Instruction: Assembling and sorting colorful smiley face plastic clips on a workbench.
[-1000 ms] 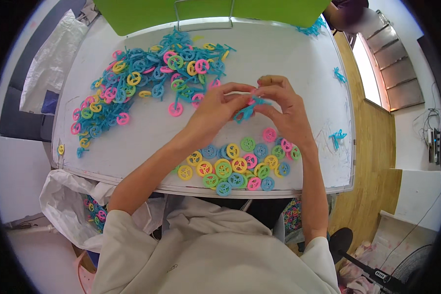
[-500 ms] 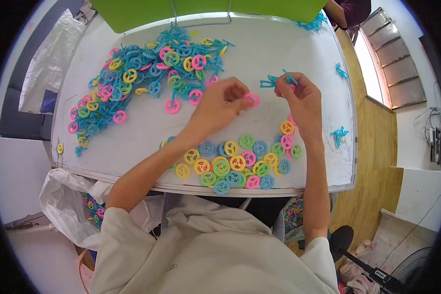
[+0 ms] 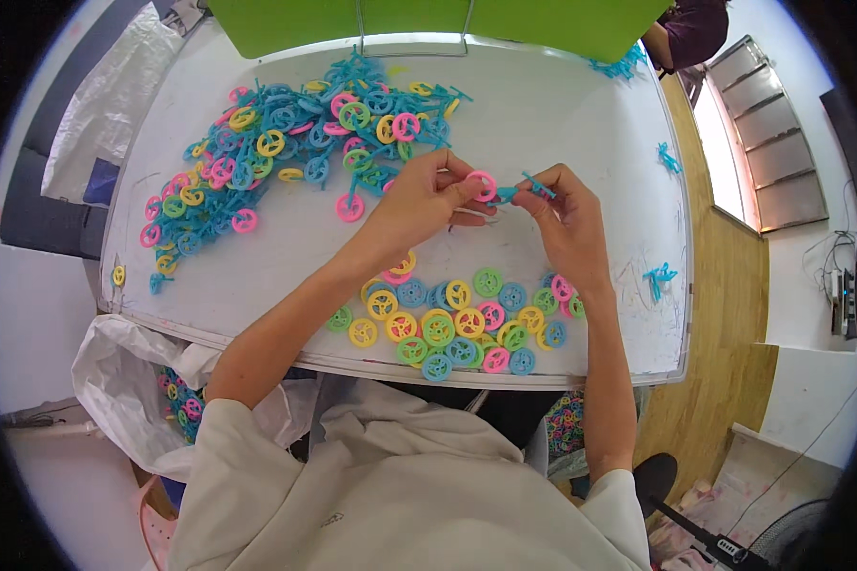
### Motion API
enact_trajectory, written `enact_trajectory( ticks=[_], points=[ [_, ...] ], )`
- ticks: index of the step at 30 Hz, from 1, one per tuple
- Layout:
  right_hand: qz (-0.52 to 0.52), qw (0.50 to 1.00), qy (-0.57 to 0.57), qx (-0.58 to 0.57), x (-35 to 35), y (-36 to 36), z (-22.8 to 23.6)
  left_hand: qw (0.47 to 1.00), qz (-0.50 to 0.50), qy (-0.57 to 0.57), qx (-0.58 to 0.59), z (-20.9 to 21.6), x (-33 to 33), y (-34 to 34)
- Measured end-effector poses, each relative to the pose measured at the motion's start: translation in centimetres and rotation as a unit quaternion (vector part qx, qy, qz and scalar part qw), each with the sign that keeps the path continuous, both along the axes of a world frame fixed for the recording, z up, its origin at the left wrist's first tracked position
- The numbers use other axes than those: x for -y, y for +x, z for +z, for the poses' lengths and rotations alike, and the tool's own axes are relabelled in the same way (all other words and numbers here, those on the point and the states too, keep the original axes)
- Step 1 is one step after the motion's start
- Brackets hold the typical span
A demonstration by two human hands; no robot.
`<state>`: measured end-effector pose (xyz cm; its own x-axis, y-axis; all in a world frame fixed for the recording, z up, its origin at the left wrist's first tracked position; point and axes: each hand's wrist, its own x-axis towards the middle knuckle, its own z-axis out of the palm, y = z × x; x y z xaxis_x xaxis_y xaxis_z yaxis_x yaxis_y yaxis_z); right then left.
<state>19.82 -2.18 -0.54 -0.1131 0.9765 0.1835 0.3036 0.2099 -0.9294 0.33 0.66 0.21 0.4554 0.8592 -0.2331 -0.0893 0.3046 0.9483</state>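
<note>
Where they were apart a moment ago, the left hand and right hand now nearly meet above the table. The left pinches a pink wheel beside the teal piece the right grips.

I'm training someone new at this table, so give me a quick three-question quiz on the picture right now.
1. What colour is the wheel in the left hand?
2. True or false: the right hand is empty.
3. The loose wheel cluster lies along which edge of the table? A) near, B) far, C) right.

Key: 1. Pink. 2. False; it holds a blue piece. 3. A.
</note>
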Motion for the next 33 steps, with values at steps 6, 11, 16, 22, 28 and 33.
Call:
enact_trajectory(
  ticks=[6, 11, 16, 22, 28, 33],
  points=[
    [0.035, 0.998, 0.005, 0.052, 0.1, -0.5, -0.2, 0.991, 0.038, 0.081, -0.099, -1.2, -0.1, 0.3],
    [-0.008, 0.993, -0.08, -0.087, -0.1, -0.8, -0.5, 0.97, 0.047, 0.201, -0.126, -0.8, 0.7, 0.8],
    [-0.085, 0.989, -0.059, -0.101, 0.5, -2.0, 0.4, 0.982, 0.1, 0.157, -0.04, -0.1, 0.8, 1.0],
    [-0.032, 0.992, 0.111, 0.041, 0.4, -1.5, 0.1, 0.984, 0.114, 0.134, 0.003, -0.3, 0.5, 1.0],
    [-0.071, 0.996, -0.037, -0.048, 0.9, -1.9, 1.4, 0.98, 0.127, 0.152, 0.034, 0.0, 1.1, 1.2],
    [-0.081, 0.989, -0.096, -0.073, 0.7, -1.8, 1.0, 0.968, 0.132, 0.214, -0.012, -0.5, 1.4, 1.3]
  ],
)
